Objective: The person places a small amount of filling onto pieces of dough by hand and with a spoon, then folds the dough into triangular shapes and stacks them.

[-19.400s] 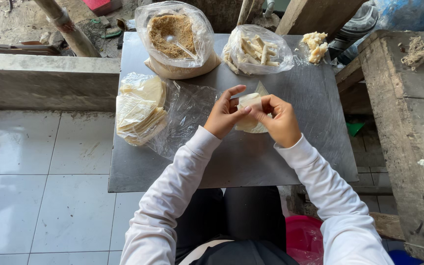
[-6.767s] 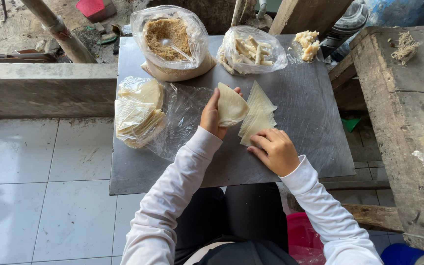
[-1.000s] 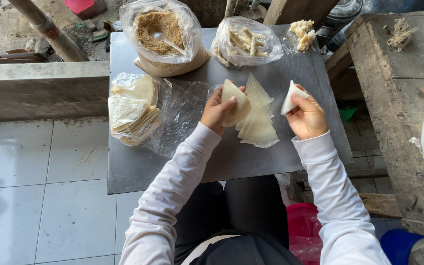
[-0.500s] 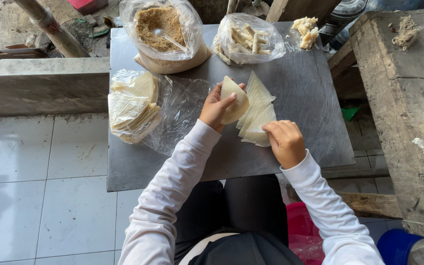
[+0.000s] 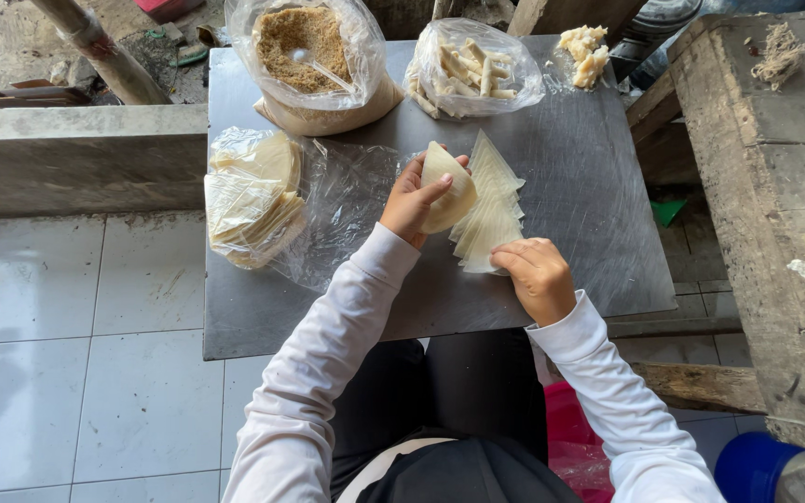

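— What's changed since a moment ago?

— Hardly anything from half a second back. A second ago the right hand (image 5: pixel 538 275) was lifted off to the right with a thin white piece pinched in it; now it is down on the metal table (image 5: pixel 263 317), fingers curled over the near corner of the fanned wrapper triangles (image 5: pixel 491 210). Whether it actually grips a sheet I cannot tell; the knuckles hide the fingertips.

— And the other hand?

— The left hand (image 5: pixel 412 200) has stayed where it was, raised a little, thumb and fingers closed around a folded wrapper (image 5: pixel 446 191) that stands up pale and rounded, just left of the fan and overlapping its edge.

— So where does the fan lie between them?

— Its point aims away from the person, its wide end under the right hand, the left hand touching its left side.

— Room to move?

— Left of the hands lies crumpled clear plastic (image 5: pixel 347 205), then the wrapped stack of round wrappers (image 5: pixel 253 200) near the table's left edge. At the far edge sit the bag of brown crumbs (image 5: pixel 314 56), the bag of pale sticks (image 5: pixel 472 70) and a small heap of pale lumps (image 5: pixel 584 51). The right part of the table is bare, and so is the near strip along the front edge.
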